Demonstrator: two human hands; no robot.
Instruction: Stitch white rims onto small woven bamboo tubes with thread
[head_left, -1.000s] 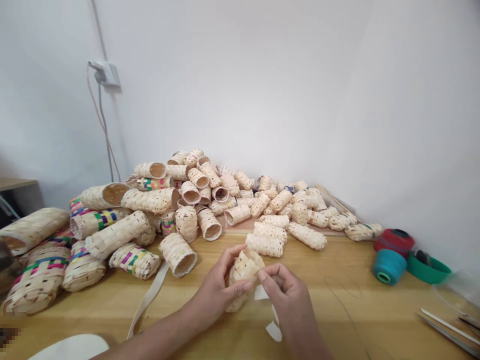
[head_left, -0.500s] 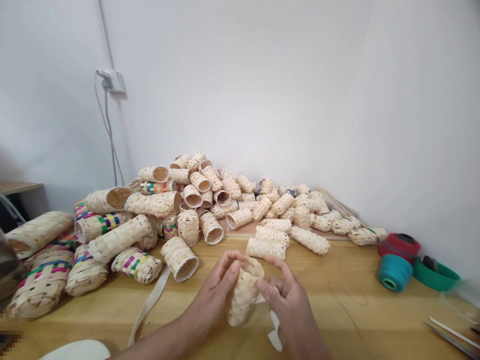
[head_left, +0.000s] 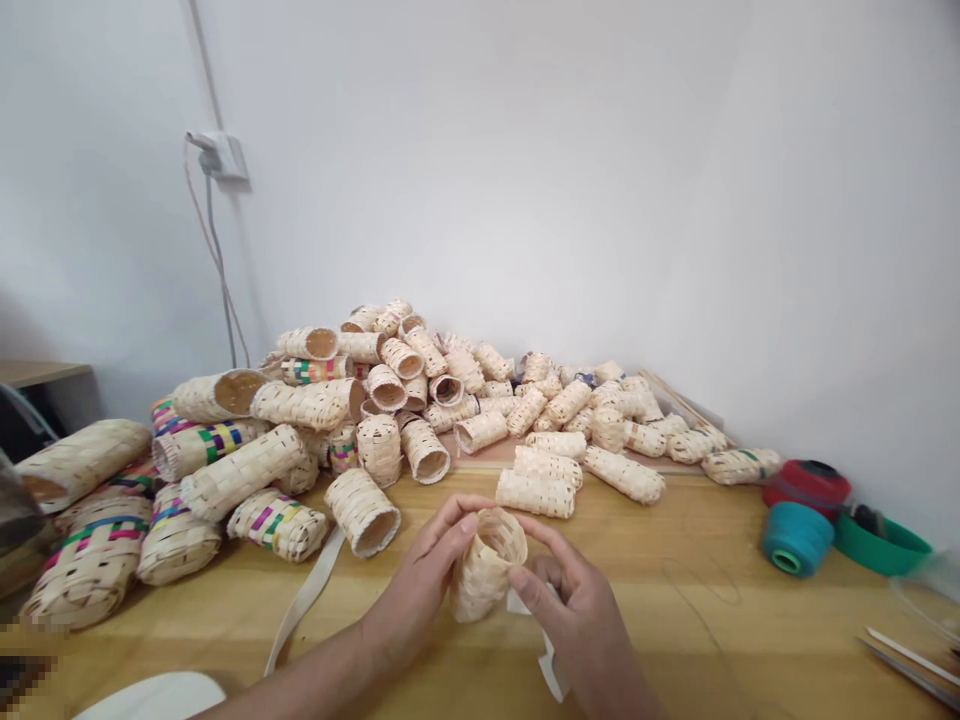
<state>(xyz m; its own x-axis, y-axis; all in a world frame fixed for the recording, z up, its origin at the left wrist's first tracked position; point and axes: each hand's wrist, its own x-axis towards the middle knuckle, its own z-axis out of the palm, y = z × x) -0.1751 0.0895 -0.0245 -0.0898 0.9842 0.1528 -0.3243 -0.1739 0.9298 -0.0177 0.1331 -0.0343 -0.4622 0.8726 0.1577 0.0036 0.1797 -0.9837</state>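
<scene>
Woven tube (head_left: 487, 565) has tipped since the earlier frame, mouth now facing up. Head view: left hand (head_left: 420, 570) and right hand (head_left: 577, 610) both curled, gripping it between them above the bench (head_left: 225, 625). White strip (head_left: 551, 660) under right hand. One loose tube (head_left: 362, 512) left of hands, three (head_left: 535, 493) just beyond, big heap of woven tubes (head_left: 360, 390) further on. Right of hands: teal spool (head_left: 798, 539), red spool (head_left: 807, 488), green bowl (head_left: 881, 545).
</scene>
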